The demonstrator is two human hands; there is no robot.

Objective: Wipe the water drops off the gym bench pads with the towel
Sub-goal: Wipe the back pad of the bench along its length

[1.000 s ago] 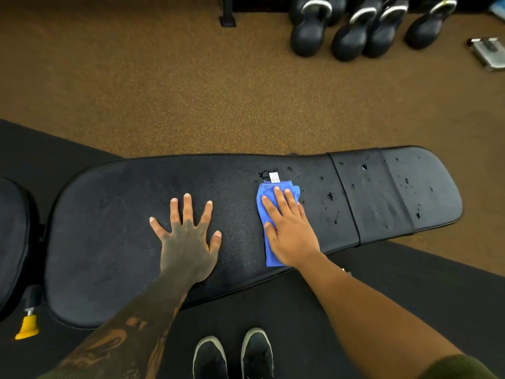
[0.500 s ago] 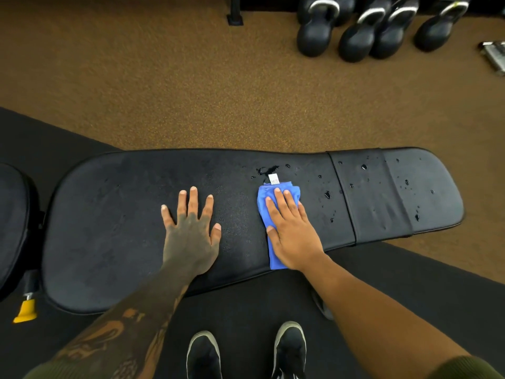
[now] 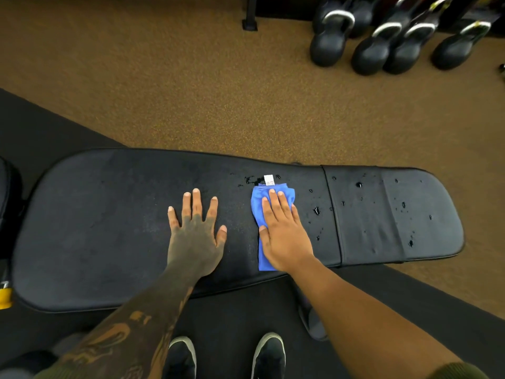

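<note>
A long black bench pad (image 3: 109, 228) lies across the view. My right hand (image 3: 284, 236) presses flat on a folded blue towel (image 3: 258, 199) with a white tag, near the pad's middle. Water drops (image 3: 317, 210) sit just right of the towel, and more dot the pad's right end section (image 3: 396, 214). A small wet patch lies by the towel's far tip. My left hand (image 3: 195, 233) rests flat and spread on the dry-looking stretch left of the towel, holding nothing.
Several black kettlebells (image 3: 382, 47) stand on the brown floor at the top right. A second black pad (image 3: 6, 214) and a yellow knob (image 3: 5, 296) sit at the left edge. My two shoes (image 3: 226, 356) stand on black matting below the bench.
My left hand has slid right, closer to the towel, with fingers less spread. The right hand and towel have barely moved on the pad. My feet have stepped apart.
</note>
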